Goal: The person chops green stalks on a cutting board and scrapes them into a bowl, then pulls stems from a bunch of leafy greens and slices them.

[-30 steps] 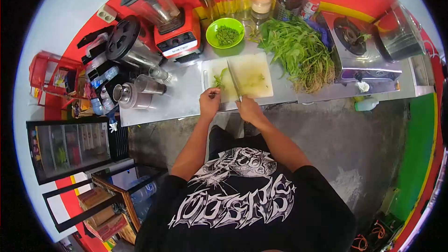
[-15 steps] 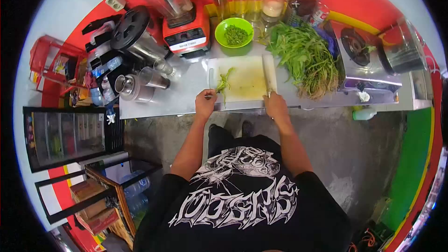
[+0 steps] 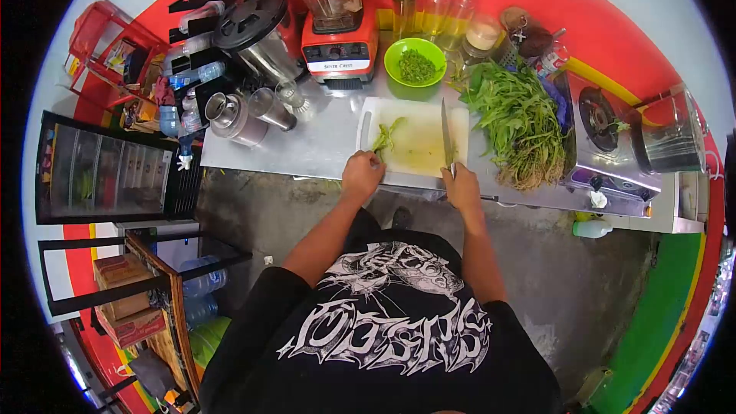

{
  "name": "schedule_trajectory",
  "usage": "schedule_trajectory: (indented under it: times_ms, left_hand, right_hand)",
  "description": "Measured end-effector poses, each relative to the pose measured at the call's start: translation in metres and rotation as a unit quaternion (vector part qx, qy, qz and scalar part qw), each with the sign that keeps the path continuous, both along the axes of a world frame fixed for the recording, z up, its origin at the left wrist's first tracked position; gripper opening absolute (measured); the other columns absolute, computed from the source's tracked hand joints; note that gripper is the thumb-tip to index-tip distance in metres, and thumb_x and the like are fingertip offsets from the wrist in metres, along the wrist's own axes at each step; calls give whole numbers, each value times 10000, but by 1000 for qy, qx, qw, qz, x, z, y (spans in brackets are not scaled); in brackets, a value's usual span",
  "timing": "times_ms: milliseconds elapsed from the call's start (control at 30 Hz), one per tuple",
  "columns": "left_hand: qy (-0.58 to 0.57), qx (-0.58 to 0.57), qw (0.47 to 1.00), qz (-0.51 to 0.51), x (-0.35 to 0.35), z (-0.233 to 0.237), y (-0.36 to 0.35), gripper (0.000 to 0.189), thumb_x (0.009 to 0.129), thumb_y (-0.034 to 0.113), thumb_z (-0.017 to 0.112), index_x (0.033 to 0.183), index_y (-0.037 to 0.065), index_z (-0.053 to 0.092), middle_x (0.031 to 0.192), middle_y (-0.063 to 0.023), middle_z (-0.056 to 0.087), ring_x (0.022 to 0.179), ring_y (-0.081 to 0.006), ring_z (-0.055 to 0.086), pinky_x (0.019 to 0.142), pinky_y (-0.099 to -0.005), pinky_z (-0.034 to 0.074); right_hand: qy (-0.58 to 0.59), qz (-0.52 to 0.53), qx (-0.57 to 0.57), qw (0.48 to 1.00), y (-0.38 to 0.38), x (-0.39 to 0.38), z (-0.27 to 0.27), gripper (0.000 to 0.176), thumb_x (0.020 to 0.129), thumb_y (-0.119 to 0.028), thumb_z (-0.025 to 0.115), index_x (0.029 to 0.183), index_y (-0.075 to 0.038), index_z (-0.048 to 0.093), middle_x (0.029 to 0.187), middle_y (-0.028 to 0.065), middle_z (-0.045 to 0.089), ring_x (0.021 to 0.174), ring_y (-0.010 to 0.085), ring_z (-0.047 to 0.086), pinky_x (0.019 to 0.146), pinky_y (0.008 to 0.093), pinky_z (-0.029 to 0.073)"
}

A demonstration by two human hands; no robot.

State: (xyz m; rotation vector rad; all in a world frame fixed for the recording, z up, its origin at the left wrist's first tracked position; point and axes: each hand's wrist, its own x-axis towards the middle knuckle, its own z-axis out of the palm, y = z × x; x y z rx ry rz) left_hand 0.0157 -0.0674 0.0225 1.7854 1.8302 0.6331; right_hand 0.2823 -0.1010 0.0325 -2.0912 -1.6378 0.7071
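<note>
A white cutting board (image 3: 420, 159) lies at the counter's front edge. Left of its middle is a small green sprig (image 3: 387, 136), its lower end at the pinched fingertips of my left hand (image 3: 363, 175). My right hand (image 3: 461, 186) is closed around the handle of a kitchen knife (image 3: 447, 134), whose blade points away from me over the right side of the board. Behind the board stands a lime-green bowl (image 3: 414, 86) with chopped greens (image 3: 416, 67) in it. A large bunch of leafy greens (image 3: 510, 111), roots toward me, lies right of the board.
A red blender (image 3: 337, 50) stands behind the board to the left, near metal cups (image 3: 272, 110). Pump bottles (image 3: 437, 8) line the back wall. On the right are a gas stove (image 3: 598, 126) and a clear pot (image 3: 671, 138). A steel counter (image 3: 322, 142) carries these things.
The view has shifted, so the counter appears further right. The knife blade has turned slightly and shows more of its flat side. The sprig remains by my left fingers.
</note>
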Motion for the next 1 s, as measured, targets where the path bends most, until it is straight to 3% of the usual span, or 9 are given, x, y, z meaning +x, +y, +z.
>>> schedule_trajectory:
  times_ms: [67, 233, 433, 533, 633, 733, 867, 900, 1000]
  left_hand:
    - [22, -1, 1000, 18, 3, -2, 1, 181, 800, 198, 747, 868, 32, 722, 947, -174, 697, 896, -342, 682, 788, -454, 544]
    - [26, -38, 999, 19, 1, -4, 3, 152, 836, 181, 684, 885, 39, 709, 969, -181, 679, 937, -373, 669, 833, -478, 543]
    - [-11, 34, 999, -19, -7, -11, 10, 181, 845, 175, 664, 886, -1, 666, 928, -186, 670, 850, -362, 668, 762, -469, 538]
    - [-106, 58, 993, -12, -8, 4, 16, 122, 872, 103, 657, 903, -15, 651, 884, -182, 683, 817, -297, 680, 689, -399, 545]
    - [-177, 93, 980, -22, -13, 17, 24, 110, 905, 90, 658, 890, -11, 619, 852, -104, 666, 792, -176, 634, 684, -331, 528]
    - [-252, 112, 961, 21, -14, 27, 36, 115, 882, 99, 662, 887, -13, 634, 881, -143, 658, 845, -242, 654, 734, -357, 521]
    - [-369, 86, 925, -2, -19, 39, 54, 86, 935, 58, 613, 878, -6, 623, 1028, -111, 692, 891, -185, 636, 794, -317, 496]
    - [-395, 39, 918, -4, -22, 47, 55, 53, 980, 90, 589, 968, 43, 610, 1090, -70, 696, 897, -118, 611, 825, -281, 482]
    - [-416, -32, 909, -17, -25, 61, 54, 112, 1011, 165, 606, 1025, 54, 615, 1161, -97, 698, 984, -121, 613, 854, -290, 473]
  right_hand:
    - [57, 8, -54, 997, -1, 4, -7, 376, 933, -351, 655, 981, 22, 650, 913, 301, 683, 913, 492, 651, 806, 547, 515]
    - [41, 8, -58, 997, -5, 4, 4, 375, 931, -346, 658, 973, 26, 662, 924, 299, 687, 913, 482, 656, 807, 542, 517]
    - [88, -14, -49, 995, -4, 9, -5, 373, 923, -330, 673, 986, 38, 672, 940, 291, 691, 925, 474, 659, 814, 531, 517]
    - [98, -10, -36, 994, -6, 12, -12, 385, 923, -326, 674, 1001, 51, 675, 952, 289, 693, 933, 473, 658, 817, 527, 516]
    - [90, 2, -39, 995, -7, 11, -9, 389, 925, -326, 673, 1011, 53, 678, 955, 290, 694, 937, 475, 659, 821, 521, 517]
    - [102, -2, -57, 993, -6, 11, -12, 385, 927, -325, 672, 995, 53, 674, 935, 286, 693, 922, 474, 661, 812, 511, 517]
    - [95, 10, -39, 995, -8, 9, -8, 387, 927, -326, 674, 981, 58, 668, 926, 284, 693, 914, 472, 663, 801, 508, 519]
    - [102, 15, -38, 994, -8, 8, -6, 386, 925, -327, 677, 982, 55, 669, 926, 284, 694, 913, 471, 664, 802, 508, 521]
    - [134, 27, -57, 989, -9, 7, 0, 358, 915, -344, 696, 990, 6, 687, 919, 272, 700, 913, 456, 670, 824, 495, 527]
